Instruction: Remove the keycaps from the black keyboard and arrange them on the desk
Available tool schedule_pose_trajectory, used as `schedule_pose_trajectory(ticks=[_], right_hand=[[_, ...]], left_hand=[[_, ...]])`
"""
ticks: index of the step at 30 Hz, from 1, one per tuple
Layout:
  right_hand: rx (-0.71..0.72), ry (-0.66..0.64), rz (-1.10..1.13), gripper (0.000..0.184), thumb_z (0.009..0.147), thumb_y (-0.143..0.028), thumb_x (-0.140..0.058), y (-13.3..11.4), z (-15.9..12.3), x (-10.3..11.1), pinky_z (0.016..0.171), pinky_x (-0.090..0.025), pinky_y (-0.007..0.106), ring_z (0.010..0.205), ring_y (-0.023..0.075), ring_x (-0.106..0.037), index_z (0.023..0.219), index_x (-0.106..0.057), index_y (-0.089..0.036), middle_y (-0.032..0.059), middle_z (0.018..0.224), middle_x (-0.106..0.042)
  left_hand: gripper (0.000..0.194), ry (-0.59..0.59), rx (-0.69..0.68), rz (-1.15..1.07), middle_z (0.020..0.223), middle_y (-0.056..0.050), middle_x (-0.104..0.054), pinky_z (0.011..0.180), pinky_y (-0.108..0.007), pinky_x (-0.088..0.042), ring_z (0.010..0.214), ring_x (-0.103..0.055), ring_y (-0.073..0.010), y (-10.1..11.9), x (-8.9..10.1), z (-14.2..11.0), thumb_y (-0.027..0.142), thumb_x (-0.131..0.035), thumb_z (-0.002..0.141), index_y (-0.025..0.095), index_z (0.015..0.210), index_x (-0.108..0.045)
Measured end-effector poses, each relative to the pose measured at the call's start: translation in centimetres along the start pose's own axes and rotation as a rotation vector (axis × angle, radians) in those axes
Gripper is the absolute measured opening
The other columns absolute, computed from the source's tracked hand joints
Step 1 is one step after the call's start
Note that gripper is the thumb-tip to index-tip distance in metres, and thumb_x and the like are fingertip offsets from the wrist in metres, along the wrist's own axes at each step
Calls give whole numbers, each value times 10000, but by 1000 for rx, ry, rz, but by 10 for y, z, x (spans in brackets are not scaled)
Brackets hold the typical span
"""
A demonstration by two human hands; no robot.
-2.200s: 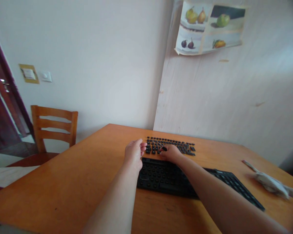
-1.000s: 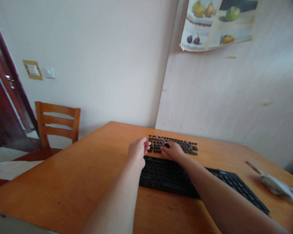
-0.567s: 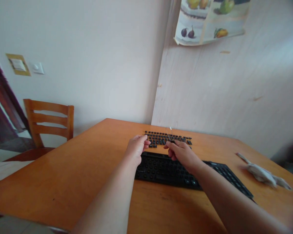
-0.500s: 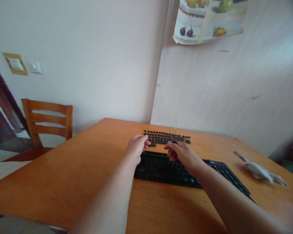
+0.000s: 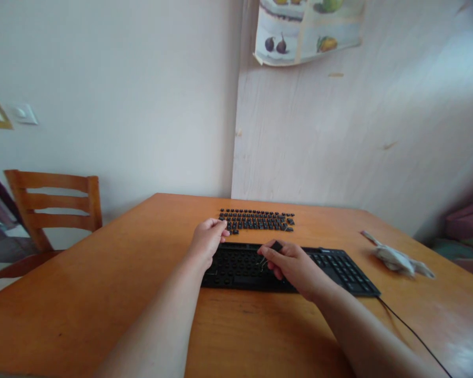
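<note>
A black keyboard (image 5: 244, 283) lies on the table, its left and middle part stripped of keycaps, the number pad at its right still covered. My right hand (image 5: 287, 260) is closed over the keyboard, pinching a wire keycap puller (image 5: 276, 246) with a dark handle; its thin metal wires point down toward the bare switches. Just above the keyboard's far left corner is my left hand (image 5: 208, 239), fingers pressed together. Whatever it pinches, if anything, is hidden. Behind the keyboard, loose black keycaps (image 5: 256, 223) lie in rows, close to the left fingertips.
A grey-white cloth-like bundle (image 5: 396, 260) lies on the table (image 5: 114, 294) at the right. The keyboard's cable (image 5: 412, 331) runs off the near right side. A wooden chair (image 5: 57, 202) stands left of the table, and a wall rises behind it.
The wires of the keycap puller, upright over the keycaps before, now point down at the keyboard. My view has swung right. My left hand stays pinched near the keycaps.
</note>
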State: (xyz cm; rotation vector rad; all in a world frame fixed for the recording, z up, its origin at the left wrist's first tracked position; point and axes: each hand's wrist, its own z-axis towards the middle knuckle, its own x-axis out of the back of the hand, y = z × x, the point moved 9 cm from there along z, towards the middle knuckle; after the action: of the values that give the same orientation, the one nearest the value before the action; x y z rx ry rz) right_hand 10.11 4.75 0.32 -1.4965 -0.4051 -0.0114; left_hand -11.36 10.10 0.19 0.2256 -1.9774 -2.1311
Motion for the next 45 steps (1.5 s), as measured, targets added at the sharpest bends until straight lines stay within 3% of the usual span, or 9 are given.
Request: schedule_pose_trajectory(ticks=[5, 10, 18, 29, 36, 45], right_hand=[[-37, -73, 101, 157, 833, -232, -561, 7, -2, -3, 483, -422, 190, 504, 68, -515, 964, -596, -153, -30, 672, -568], [-63, -155, 120, 121, 843, -239, -569, 7, -5, -9, 471, -455, 189, 493, 75, -540, 939, -566, -166, -33, 652, -587], [-52, -233, -86, 136, 836, -273, -617, 6, -10, -13, 441, -433, 170, 489, 78, -557, 899, -614, -151, 5, 673, -638], [-12, -245, -215, 188, 855, -329, -606, 16, -9, -14, 430, -384, 182, 488, 96, -527, 943, -633, -165, -7, 608, -599], [140, -157, -402, 144, 856, -303, -596, 4, -9, -11, 478, -332, 206, 552, 104, -499, 895, -666, -183, 2, 650, -635], [206, -124, -508, 126, 876, -277, -556, -6, -12, -16, 547, -343, 235, 572, 115, -505, 842, -642, -191, 7, 688, -645]], left_hand=[[250, 5, -60, 61, 680, -34, -681, 546, -222, -400, 536, -533, -104, 6, -1, -3, 410, -636, 755, 162, 788, -625], [245, 26, -82, 94, 681, -25, -675, 555, -221, -397, 557, -540, -109, 7, 2, -4, 402, -630, 762, 163, 814, -625], [267, 15, -123, 138, 697, -24, -667, 590, -234, -422, 587, -543, -118, 10, -1, -7, 426, -628, 775, 163, 826, -617], [250, 8, -122, 146, 688, -28, -662, 596, -238, -429, 596, -554, -129, 13, -7, -13, 411, -630, 776, 165, 822, -625], [248, -4, -164, 197, 697, -29, -668, 611, -258, -452, 638, -594, -156, 12, -12, -12, 424, -613, 780, 179, 819, -618], [268, -72, -267, 330, 723, -35, -678, 636, -273, -449, 679, -624, -176, 0, -24, -7, 464, -568, 820, 201, 813, -617]])
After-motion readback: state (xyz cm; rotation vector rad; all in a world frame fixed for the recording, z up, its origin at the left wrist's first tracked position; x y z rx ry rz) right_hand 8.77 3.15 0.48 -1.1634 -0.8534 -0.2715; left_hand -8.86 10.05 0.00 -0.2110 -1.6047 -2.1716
